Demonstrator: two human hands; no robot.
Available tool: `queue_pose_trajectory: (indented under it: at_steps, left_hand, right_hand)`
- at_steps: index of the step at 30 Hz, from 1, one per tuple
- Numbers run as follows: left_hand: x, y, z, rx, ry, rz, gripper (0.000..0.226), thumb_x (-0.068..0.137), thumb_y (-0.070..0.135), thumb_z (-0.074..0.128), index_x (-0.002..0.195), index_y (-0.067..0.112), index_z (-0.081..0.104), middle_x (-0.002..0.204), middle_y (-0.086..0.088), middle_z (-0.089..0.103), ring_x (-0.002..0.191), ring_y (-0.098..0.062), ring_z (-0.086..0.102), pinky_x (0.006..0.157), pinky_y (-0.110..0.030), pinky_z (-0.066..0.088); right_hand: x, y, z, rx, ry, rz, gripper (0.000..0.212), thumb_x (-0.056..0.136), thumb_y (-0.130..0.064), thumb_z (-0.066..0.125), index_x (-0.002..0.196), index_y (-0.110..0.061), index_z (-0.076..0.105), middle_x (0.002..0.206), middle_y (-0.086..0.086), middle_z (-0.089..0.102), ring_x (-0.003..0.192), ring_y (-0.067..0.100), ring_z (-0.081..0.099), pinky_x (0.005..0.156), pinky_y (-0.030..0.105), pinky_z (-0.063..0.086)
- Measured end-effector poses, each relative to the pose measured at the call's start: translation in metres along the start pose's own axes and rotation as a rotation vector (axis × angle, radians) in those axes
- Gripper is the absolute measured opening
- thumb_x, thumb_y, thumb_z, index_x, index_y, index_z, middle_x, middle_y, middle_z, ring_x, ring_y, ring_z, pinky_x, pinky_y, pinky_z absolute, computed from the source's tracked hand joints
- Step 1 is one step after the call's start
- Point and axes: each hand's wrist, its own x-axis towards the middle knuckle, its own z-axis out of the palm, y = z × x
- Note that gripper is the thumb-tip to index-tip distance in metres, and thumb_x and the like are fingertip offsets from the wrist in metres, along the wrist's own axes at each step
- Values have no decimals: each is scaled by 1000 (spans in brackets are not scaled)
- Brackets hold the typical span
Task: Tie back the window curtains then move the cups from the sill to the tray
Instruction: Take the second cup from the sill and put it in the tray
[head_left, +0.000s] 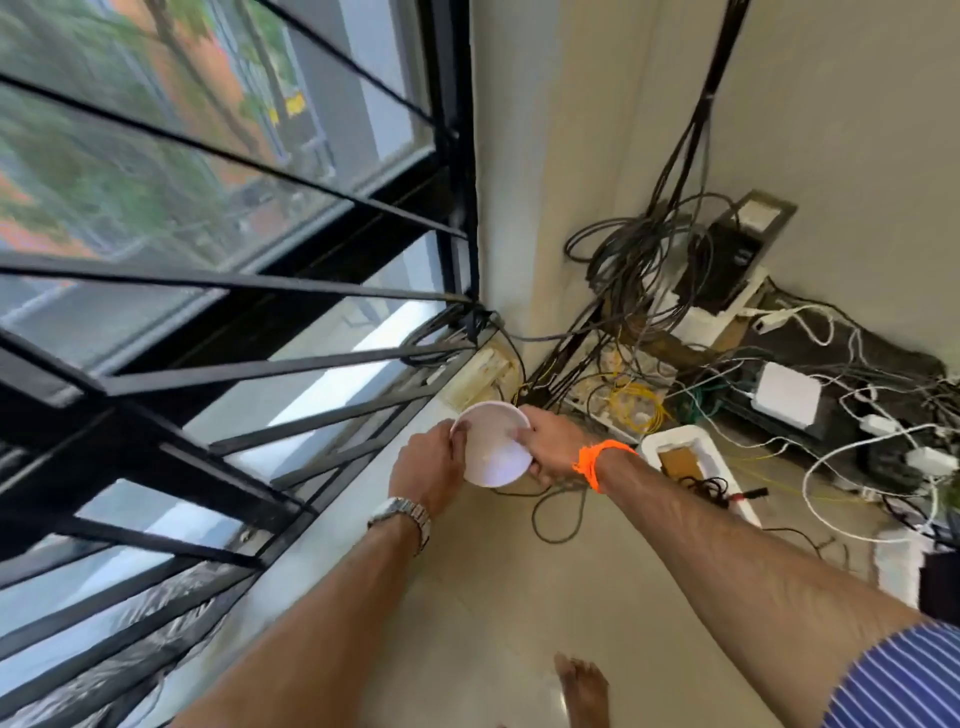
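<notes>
A white cup (491, 447) is held between both hands just off the window sill (363, 499), its open mouth facing the camera. My left hand (428, 465), with a metal watch on the wrist, grips the cup's left rim. My right hand (553, 441), with an orange thread at the wrist, wraps round its right side. No curtains and no tray show in this view.
A black barred window (234, 291) fills the left. In the corner lies a tangle of cables (639, 270), power strips and a white router (787, 395) on the floor. A white foam box (691, 457) sits right of the hands. My bare foot (584, 686) is below.
</notes>
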Motion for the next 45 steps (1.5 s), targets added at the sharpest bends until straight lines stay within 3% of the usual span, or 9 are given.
queue_pose_trajectory:
  at_steps: [4, 8, 11, 13, 16, 20, 30, 35, 45]
  left_hand:
    - [-7, 39, -24, 19, -66, 76, 47, 100, 43, 27, 101, 14, 65, 76, -10, 71, 64, -27, 68, 64, -40, 58]
    - [-6, 78, -37, 53, -164, 149, 43, 99, 38, 32, 104, 8, 62, 79, -13, 71, 67, -30, 69, 65, -42, 59]
    - [-15, 109, -39, -7, -235, 207, 35, 97, 35, 39, 112, 10, 58, 83, -13, 71, 69, -30, 70, 63, -45, 60]
    - [-23, 129, -40, -15, -241, 271, 32, 96, 36, 40, 117, 17, 53, 91, -11, 69, 73, -30, 69, 65, -46, 59]
    - [-34, 157, -34, -10, -238, 390, 30, 94, 35, 42, 117, 19, 53, 93, -10, 69, 71, -29, 67, 63, -44, 58]
    - [-52, 198, -19, 58, -264, 533, 29, 93, 33, 45, 116, 20, 56, 99, -9, 69, 80, -28, 64, 63, -30, 46]
    - [-150, 327, 37, 171, -376, 736, 32, 90, 37, 46, 112, 26, 66, 99, -4, 70, 86, -23, 63, 75, -34, 54]
    - [-225, 394, 84, 133, -455, 861, 30, 89, 35, 46, 109, 27, 66, 98, -2, 71, 79, -18, 60, 65, -27, 48]
    - [-406, 489, 203, 135, -678, 1108, 25, 92, 29, 48, 105, 21, 68, 92, -6, 72, 82, -25, 65, 65, -34, 49]
  right_hand:
    - [-44, -7, -27, -99, 156, -60, 25, 97, -17, 43, 119, -6, 45, 88, 14, 59, 59, 26, 56, 41, 22, 40]
    - [-82, -2, -54, -71, 280, -36, 25, 95, -16, 50, 116, -4, 44, 95, 16, 58, 88, 36, 62, 69, 40, 49]
    - [-112, 5, -73, -79, 317, -8, 15, 94, -16, 51, 105, -9, 43, 93, 14, 55, 81, 26, 55, 48, 17, 43]
    - [-133, 11, -86, -61, 341, 6, 14, 94, -14, 51, 101, -13, 40, 93, 18, 60, 80, 29, 58, 37, 16, 35]
    - [-165, 26, -101, -46, 370, 46, 13, 93, -14, 50, 101, -14, 39, 100, 25, 67, 76, 26, 59, 44, 19, 35]
    - [-213, 54, -113, 62, 436, 118, 9, 92, -14, 47, 96, -15, 39, 65, 8, 66, 38, 10, 55, 39, 22, 41]
    - [-359, 151, -140, 278, 581, 277, 13, 96, -13, 43, 107, -8, 39, 77, 21, 64, 58, 31, 58, 40, 27, 40]
    - [-442, 227, -147, 384, 691, 347, 12, 95, -14, 45, 105, -19, 42, 71, 11, 64, 41, 13, 57, 35, 22, 39]
    - [-616, 392, -111, 536, 855, 480, 8, 94, -13, 46, 98, -16, 40, 62, 9, 61, 31, 8, 52, 33, 19, 37]
